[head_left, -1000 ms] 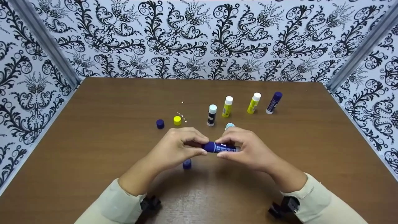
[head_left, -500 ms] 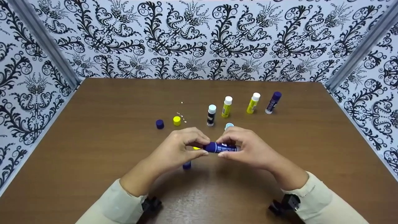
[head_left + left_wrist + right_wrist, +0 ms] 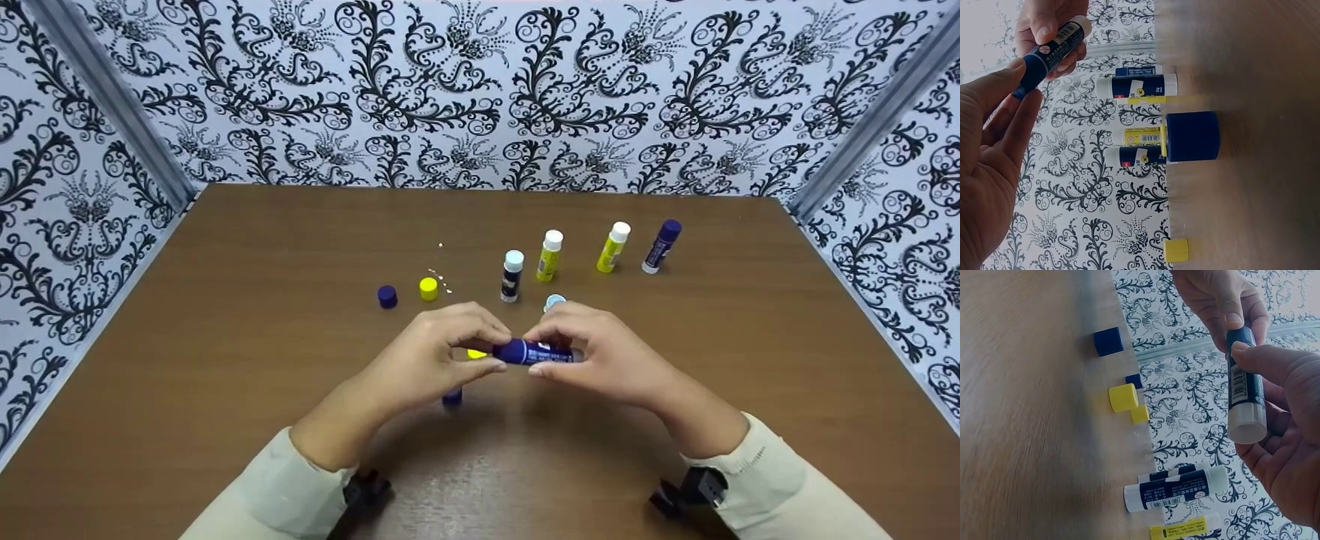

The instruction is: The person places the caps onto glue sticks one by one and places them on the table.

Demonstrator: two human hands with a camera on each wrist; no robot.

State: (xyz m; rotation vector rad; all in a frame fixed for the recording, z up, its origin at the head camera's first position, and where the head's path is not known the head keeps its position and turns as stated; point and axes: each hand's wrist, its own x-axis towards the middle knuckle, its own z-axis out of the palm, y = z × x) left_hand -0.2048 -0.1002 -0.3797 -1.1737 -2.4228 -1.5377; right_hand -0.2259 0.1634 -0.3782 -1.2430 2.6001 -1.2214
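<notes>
Between my two hands a dark blue glue stick [image 3: 544, 352] is held sideways above the table. My left hand [image 3: 427, 356] pinches its blue cap [image 3: 1028, 73] between thumb and fingers. The right hand [image 3: 607, 356] grips the labelled body, and the white base [image 3: 1248, 424] shows beyond those fingers in the right wrist view. The cap sits on the body. Below the left hand a loose blue cap [image 3: 1192, 136] stands on the table, and a yellow cap [image 3: 1123, 397] is partly hidden behind that hand in the head view.
Farther back stand a blue-and-white glue stick [image 3: 511, 277], two yellow glue sticks [image 3: 550, 256] [image 3: 614, 247] and a capped blue one [image 3: 661, 247]. Another pale-topped stick [image 3: 555, 301] is mostly behind the right hand. A blue cap [image 3: 387, 297], a yellow cap [image 3: 428, 289] and white crumbs [image 3: 441, 278] lie left.
Both hands keep their hold on the glue stick and have shifted very slightly right. The yellow cap behind the left hand has come into view in the head camera.
</notes>
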